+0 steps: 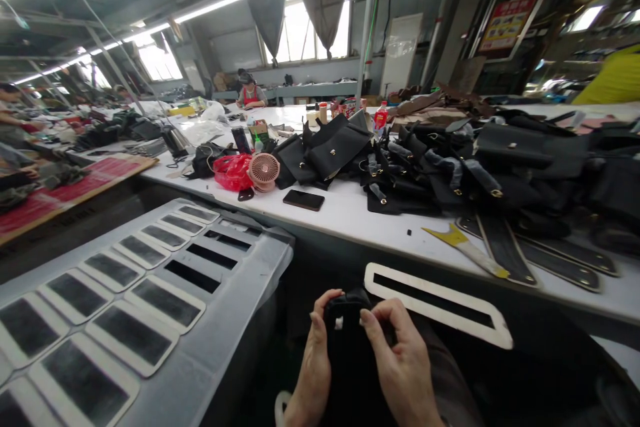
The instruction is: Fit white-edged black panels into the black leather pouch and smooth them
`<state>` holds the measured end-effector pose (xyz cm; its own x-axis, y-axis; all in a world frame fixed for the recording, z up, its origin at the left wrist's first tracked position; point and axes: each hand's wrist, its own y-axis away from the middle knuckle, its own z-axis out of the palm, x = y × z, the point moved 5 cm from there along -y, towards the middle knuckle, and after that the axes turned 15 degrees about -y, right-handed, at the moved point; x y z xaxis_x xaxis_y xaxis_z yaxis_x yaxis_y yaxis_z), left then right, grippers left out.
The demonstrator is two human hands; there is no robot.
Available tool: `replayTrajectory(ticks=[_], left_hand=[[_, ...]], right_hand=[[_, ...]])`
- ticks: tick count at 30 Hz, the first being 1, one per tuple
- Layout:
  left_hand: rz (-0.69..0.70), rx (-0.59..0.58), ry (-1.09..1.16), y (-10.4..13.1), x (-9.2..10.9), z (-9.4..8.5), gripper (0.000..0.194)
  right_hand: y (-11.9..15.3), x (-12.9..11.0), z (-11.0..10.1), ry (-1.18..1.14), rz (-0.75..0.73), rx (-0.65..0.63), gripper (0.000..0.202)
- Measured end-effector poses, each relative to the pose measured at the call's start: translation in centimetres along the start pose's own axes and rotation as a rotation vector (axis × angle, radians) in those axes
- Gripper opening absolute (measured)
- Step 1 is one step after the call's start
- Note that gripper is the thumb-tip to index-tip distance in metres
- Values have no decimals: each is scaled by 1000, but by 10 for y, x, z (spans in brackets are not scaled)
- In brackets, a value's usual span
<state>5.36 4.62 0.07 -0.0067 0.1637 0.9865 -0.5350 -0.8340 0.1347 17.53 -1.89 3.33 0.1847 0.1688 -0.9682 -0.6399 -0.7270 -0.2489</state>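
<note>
Two hands, left hand (pixel 314 367) and right hand (pixel 400 360), pinching one black leather piece (pixel 350 347); one phone (pixel 303 199).

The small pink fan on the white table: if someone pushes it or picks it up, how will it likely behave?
The pink fan looks like thin plastic, so it is probably light and rigid. It stands upright on a narrow base, so a push high up may tip it. Its round grille could roll a little if it falls on the table.

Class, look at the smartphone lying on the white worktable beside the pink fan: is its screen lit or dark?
Dark. The smartphone lies flat on the white worktable, its face uniformly black, no glow or image showing.
</note>
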Motion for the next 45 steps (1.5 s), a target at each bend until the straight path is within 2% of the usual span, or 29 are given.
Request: replayTrajectory(ticks=[4, 9, 13, 18, 23, 26, 30, 34, 38, 45], left_hand=[[-18, -62, 36, 2, -1, 2, 58], [96, -74, -144, 3, 9, 1, 45], [54, -82, -143, 4, 10, 2, 41], [39, -22, -138, 2, 7, 0, 41], [15, 106, -115, 0, 4, -3, 44], [13, 153, -152, 0, 4, -4, 44], [5, 185, -176, 2, 4, -5, 46], [3, 193, -205, 4, 5, -4, 49], [29, 224, -206, 5, 11, -1, 52], [-2, 268, -338, -3, 18, -3, 32]], right_hand=[[1, -1, -1, -6, -16, 23, 30], [0, 0, -1, -7, -25, 36, 28], [0, 10, -2, -34, 29, 88, 27], [5, 28, -7, -65, 95, 115, 32], [9, 21, 2, 51, -32, -15, 24], [10, 14, 9, 42, -68, -32, 20], [8, 10, 16, 0, -15, -57, 22], [0, 11, 15, -23, 83, -27, 35], [-6, 14, 16, -39, 120, -46, 37], [-5, 13, 19, -49, 65, -28, 37]])
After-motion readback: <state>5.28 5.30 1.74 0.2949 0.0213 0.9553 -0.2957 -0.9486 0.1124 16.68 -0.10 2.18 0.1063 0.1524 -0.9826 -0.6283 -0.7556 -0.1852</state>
